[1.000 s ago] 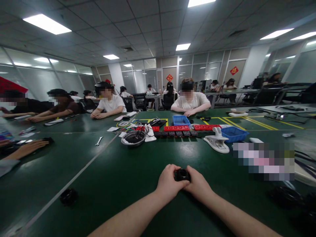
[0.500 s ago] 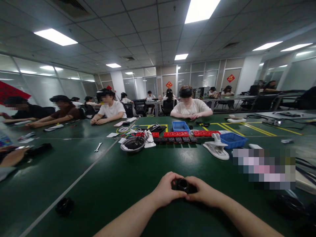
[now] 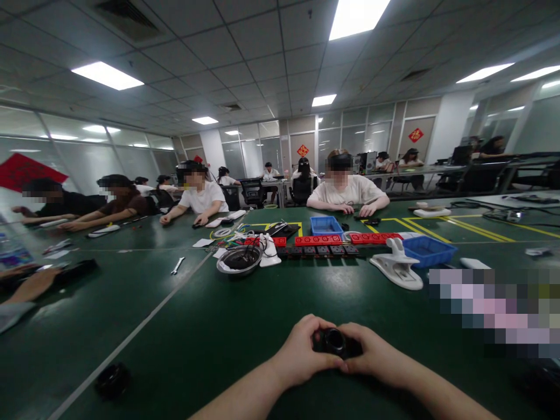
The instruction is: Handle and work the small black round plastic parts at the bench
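Between my two hands, low in the middle of the view, is a black round part point(image 3: 335, 339) with an open hole facing up. It is glossy, and its exact kind cannot be made out. My left hand point(image 3: 304, 350) curls round its left side, with thumb and fingers closed on it. Closed on the right side is my right hand point(image 3: 371, 353), its thumb tip meeting the left thumb in front. The fingers hide much of the part's sides and base. Another black round part point(image 3: 112, 380) lies on the green table point(image 3: 210, 344) at the lower left.
Ahead stand a metal bowl point(image 3: 238, 261) with dark contents, red power-strip pieces point(image 3: 318, 240), a white clip base point(image 3: 398, 271) and blue trays point(image 3: 429, 251). A wrench point(image 3: 177, 266) lies to the left. A co-worker point(image 3: 347, 189) sits opposite; a co-worker's hand point(image 3: 37, 284) is at far left.
The view has shifted a little, so my hands and the black part appear lower and farther right. My grip looks the same. The co-worker opposite has moved their hands apart.
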`<state>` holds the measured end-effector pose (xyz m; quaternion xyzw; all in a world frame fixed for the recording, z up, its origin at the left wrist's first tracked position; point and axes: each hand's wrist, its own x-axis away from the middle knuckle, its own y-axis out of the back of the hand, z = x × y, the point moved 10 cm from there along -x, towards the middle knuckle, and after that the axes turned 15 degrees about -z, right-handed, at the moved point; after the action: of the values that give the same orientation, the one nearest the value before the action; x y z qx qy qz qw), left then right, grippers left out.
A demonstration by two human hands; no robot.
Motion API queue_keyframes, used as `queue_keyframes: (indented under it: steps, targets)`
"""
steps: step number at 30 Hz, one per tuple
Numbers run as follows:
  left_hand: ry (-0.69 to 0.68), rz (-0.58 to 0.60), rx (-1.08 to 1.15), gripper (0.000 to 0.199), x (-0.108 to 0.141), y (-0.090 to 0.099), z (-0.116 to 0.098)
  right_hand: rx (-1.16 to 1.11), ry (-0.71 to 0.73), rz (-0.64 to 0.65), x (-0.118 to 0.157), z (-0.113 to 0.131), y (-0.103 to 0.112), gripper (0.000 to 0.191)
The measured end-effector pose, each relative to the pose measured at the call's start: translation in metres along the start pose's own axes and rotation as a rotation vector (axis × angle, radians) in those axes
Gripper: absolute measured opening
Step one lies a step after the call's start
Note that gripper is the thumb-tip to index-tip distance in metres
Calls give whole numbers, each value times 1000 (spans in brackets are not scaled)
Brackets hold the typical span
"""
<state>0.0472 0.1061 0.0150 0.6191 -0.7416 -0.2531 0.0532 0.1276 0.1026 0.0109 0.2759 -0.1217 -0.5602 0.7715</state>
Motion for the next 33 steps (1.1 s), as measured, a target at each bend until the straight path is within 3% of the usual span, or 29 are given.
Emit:
queue_keyframes:
  steps: [11,21,24,26,29,30,33]
  targets:
    - [65,-81,-3,46,2,2,6,94,-62,-110,-3,-8,1,27]
    - [112,-328,-149,39,6,13,4,394,-54,-453,2,-4,9,12]
    - [107,-337,-150,38,5,14,2,461,-36,-455,3,2,12,11]
    - [93,-315,-146,36,4,13,1,455,-2,-406,2,7,13,26]
    - [79,-283,-133,36,4,13,0,421,20,-368,7,24,27,73]
    - [73,-276,-124,36,4,12,0,404,16,-373,11,34,35,79]
    - [69,-251,-82,35,4,11,-1,214,175,-359,32,95,54,68]
